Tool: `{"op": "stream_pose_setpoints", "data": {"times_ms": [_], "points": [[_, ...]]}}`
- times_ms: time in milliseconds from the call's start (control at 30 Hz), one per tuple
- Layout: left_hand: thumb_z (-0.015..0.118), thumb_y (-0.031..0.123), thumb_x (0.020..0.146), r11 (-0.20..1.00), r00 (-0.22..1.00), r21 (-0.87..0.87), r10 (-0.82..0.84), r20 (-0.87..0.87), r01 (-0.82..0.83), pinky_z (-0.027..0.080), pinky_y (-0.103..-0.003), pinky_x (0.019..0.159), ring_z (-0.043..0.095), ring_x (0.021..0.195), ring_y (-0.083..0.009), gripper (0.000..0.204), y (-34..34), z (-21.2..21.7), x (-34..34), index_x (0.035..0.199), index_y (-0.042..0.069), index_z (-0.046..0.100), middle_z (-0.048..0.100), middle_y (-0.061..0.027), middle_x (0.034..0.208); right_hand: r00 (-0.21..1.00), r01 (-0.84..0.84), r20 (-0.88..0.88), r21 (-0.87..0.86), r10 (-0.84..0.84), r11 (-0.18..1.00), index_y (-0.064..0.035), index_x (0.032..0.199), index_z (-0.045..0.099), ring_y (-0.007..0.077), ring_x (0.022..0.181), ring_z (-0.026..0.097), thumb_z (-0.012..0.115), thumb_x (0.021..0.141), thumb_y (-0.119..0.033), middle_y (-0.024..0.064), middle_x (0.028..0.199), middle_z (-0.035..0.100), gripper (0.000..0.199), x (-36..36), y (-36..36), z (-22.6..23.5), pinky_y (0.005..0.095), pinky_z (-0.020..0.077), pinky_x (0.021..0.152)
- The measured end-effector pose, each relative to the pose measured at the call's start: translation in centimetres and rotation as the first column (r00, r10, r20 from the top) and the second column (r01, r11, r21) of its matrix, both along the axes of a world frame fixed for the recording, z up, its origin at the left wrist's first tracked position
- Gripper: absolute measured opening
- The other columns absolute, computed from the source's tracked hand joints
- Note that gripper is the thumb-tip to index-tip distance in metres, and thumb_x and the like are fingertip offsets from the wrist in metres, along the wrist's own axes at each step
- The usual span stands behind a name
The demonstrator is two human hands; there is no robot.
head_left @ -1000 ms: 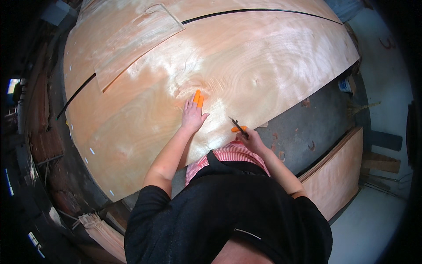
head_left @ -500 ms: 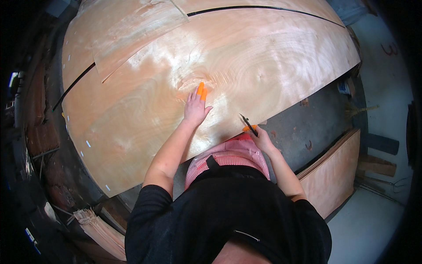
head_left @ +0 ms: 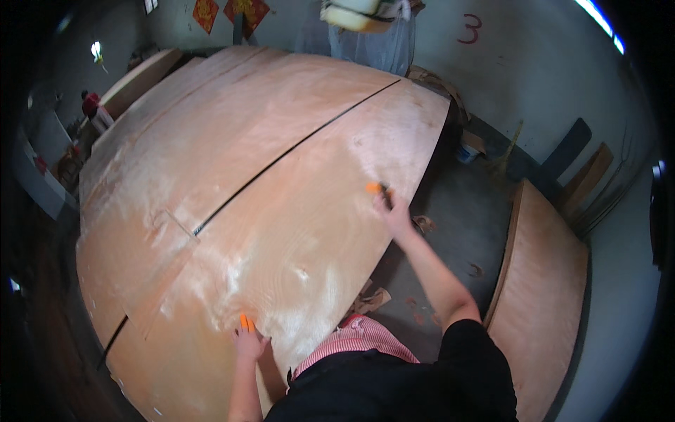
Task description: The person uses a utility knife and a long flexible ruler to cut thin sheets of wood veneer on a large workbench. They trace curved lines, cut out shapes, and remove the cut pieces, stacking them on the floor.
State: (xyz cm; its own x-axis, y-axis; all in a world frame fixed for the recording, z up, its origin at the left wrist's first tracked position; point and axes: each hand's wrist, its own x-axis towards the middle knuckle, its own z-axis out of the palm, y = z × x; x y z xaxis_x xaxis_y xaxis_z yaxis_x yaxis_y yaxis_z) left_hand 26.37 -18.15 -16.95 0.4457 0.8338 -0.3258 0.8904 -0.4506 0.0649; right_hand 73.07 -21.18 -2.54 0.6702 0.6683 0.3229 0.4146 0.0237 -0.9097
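Note:
Before me lies a large pale sheet of wood veneer (head_left: pixel 316 211), swirled in grain. My left hand (head_left: pixel 249 343) rests on its near part, fingers stretched out, two of them in orange finger covers. Farther off, by the sheet's right edge, my right hand (head_left: pixel 394 211) is closed around a slim dark tool (head_left: pixel 384 190); its tip is hard to make out. Orange finger covering shows on this hand too. A long dark gap (head_left: pixel 295 156) runs diagonally across the veneer surface. A loose veneer strip (head_left: pixel 163 285) lies over part of that gap, left of centre.
On the right, a stack of wood sheets (head_left: pixel 545 295) leans at an angle. Veneer scraps (head_left: pixel 373 301) lie on the dark floor. A bucket (head_left: pixel 467 152), a broom (head_left: pixel 498 166) and boards (head_left: pixel 589 176) stand along the wall.
My view has swung up and right. The right hand has gone from near my body out to the sheet's right edge, carrying the tool. My left hand stays flat on the veneer.

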Motion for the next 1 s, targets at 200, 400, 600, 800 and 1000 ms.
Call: {"op": "stream_pose_setpoints", "data": {"times_ms": [200, 400, 600, 800, 1000], "points": [[0.049, 0.061, 0.069, 0.999, 0.977, -0.02, -0.028, -0.211, 0.025, 0.02, -0.046, 0.098, 0.032, 0.118, -0.0302, 0.089, 0.6, -0.8, 0.3, 0.13, 0.002, 0.022, 0.025, -0.0161, 0.134, 0.977, -0.09, 0.211, 0.585, -0.044, 0.806, -0.0025, 0.098, 0.058, 0.0048, 0.054, 0.045, 0.054, 0.081, -0.022, -0.0018, 0.066, 0.052, 0.026, 13.3, 8.3, 19.2, 0.0211, 0.0358, 0.047], [0.049, 0.062, 0.068, 0.978, 0.961, -0.179, 0.052, -0.273, -0.104, 0.02, -0.047, 0.098, 0.023, 0.124, -0.0278, 0.089, 0.7, 1.4, 2.0, 0.132, 0.007, 0.021, 0.014, -0.0119, 0.139, 0.799, -0.168, -0.381, 0.602, 0.466, 0.781, -0.0033, 0.09, 0.053, 0.0034, 0.044, 0.028, 0.05, 0.083, -0.01, 0.0033, 0.081, 0.056, 0.01, 14.1, 13.0, 29.5, 0.0171, 0.023, 0.036], [0.048, 0.063, 0.068, 0.956, 0.947, -0.261, 0.044, -0.319, -0.132, 0.019, -0.05, 0.098, 0.02, 0.126, -0.0285, 0.089, 1.2, 1.7, 1.7, 0.133, 0.009, 0.018, 0.01, -0.0107, 0.14, 0.651, -0.24, -0.436, 0.658, 0.621, 0.714, -0.0007, 0.085, 0.052, 0.0035, 0.042, 0.029, 0.052, 0.081, -0.006, 0.0021, 0.068, 0.052, 0.006, 14.7, 15.2, 30.7, 0.0178, 0.0234, 0.035], [0.048, 0.062, 0.069, 0.949, 0.955, -0.285, 0.052, -0.294, -0.139, 0.018, -0.052, 0.098, 0.021, 0.125, -0.0292, 0.088, 1.6, 1.5, 1.4, 0.133, 0.01, 0.017, 0.012, -0.0111, 0.139, 0.815, -0.324, -0.206, 0.615, 0.542, 0.72, -0.0035, 0.079, 0.052, 0.004, 0.044, 0.032, 0.056, 0.076, -0.006, -0.0025, 0.06, 0.044, 0.006, 13.8, 13.8, 28.9, 0.0198, 0.0245, 0.038], [0.048, 0.063, 0.068, 0.968, 0.937, -0.231, 0.012, -0.349, -0.098, 0.02, -0.05, 0.098, 0.025, 0.123, -0.03, 0.089, 1.5, 1.8, 1.8, 0.133, 0.009, 0.018, 0.017, -0.0118, 0.138, 0.921, -0.19, -0.235, 0.429, 0.312, 0.883, -0.0043, 0.092, 0.051, 0.0057, 0.06, 0.043, 0.059, 0.076, -0.017, -0.0028, 0.071, 0.048, 0.022, 10.6, 12.1, 19.4, 0.0201, 0.0358, 0.054]]}}
